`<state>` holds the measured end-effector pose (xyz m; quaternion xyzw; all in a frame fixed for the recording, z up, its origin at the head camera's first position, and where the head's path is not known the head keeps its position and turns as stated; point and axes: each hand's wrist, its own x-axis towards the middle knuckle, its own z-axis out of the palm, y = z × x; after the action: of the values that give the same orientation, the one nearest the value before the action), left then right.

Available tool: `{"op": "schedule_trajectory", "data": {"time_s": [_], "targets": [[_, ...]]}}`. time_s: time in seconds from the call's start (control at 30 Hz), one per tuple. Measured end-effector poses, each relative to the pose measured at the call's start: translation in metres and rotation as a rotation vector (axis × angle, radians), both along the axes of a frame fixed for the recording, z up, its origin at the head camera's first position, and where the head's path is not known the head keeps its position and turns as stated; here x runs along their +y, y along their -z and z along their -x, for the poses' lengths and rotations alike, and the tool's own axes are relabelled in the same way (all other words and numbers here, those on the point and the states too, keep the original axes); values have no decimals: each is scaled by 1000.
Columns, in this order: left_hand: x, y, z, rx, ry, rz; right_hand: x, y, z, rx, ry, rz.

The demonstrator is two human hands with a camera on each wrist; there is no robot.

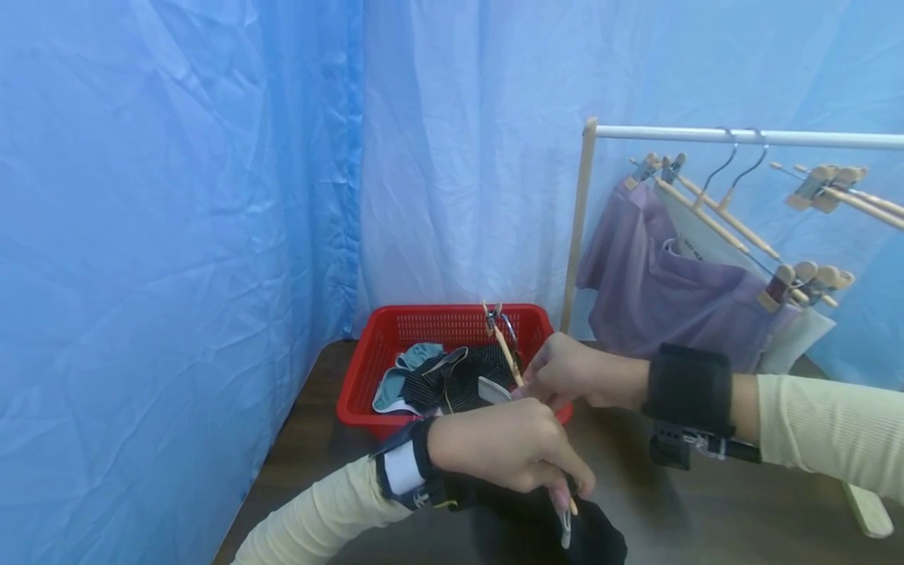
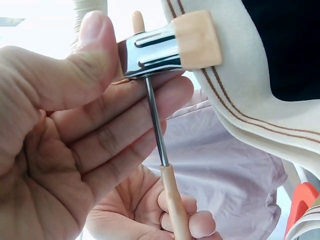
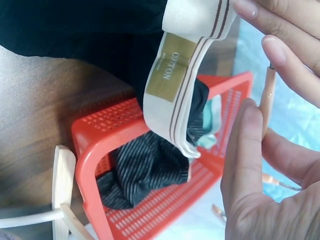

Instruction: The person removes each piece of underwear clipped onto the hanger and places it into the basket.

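My left hand (image 1: 504, 447) pinches a clip (image 2: 197, 40) at one end of a wooden clip hanger (image 1: 505, 353). In the left wrist view, that clip bites on the white waistband (image 2: 235, 107) of black underwear (image 3: 90, 35). My right hand (image 1: 565, 367) holds the hanger's wooden bar (image 2: 175, 202), its fingers curled round it. The waistband shows brown stripes and a gold label (image 3: 171, 67) in the right wrist view. The hanger's other clip (image 1: 492, 315) points toward the back, over the basket. Part of the black cloth is hidden below my left hand.
Behind my hands, a red basket (image 1: 356, 369) holds striped dark underwear (image 1: 431, 382) and teal pieces (image 1: 388, 388). On the right, a rack (image 1: 657, 133) carries hangers with lilac underwear (image 1: 650, 275) and other clip hangers (image 1: 826, 184). A rack foot (image 1: 869, 510) lies at the table's right.
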<state>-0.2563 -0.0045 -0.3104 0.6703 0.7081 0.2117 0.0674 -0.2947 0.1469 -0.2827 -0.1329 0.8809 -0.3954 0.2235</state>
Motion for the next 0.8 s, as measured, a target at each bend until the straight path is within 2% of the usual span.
{"op": "schedule_trajectory", "data": {"time_s": [0.07, 0.2, 0.3, 0.6, 0.7, 0.8], "targets": [[0, 0, -1, 25, 5, -10, -1, 0, 0, 0, 1, -1], [0, -2, -1, 141, 9, -41, 0, -1, 0, 14, 4, 2], [1, -3, -1, 197, -5, -68, 0, -3, 0, 24, 11, -1], [1, -8, -3, 245, -47, -98, -4, -6, 2, 60, 32, -26], [1, -9, -4, 233, -69, -96, -4, -7, 0, 59, 35, -34], [0, -9, -5, 180, -88, -92, -2, -8, -1, 51, 33, -31]]}}
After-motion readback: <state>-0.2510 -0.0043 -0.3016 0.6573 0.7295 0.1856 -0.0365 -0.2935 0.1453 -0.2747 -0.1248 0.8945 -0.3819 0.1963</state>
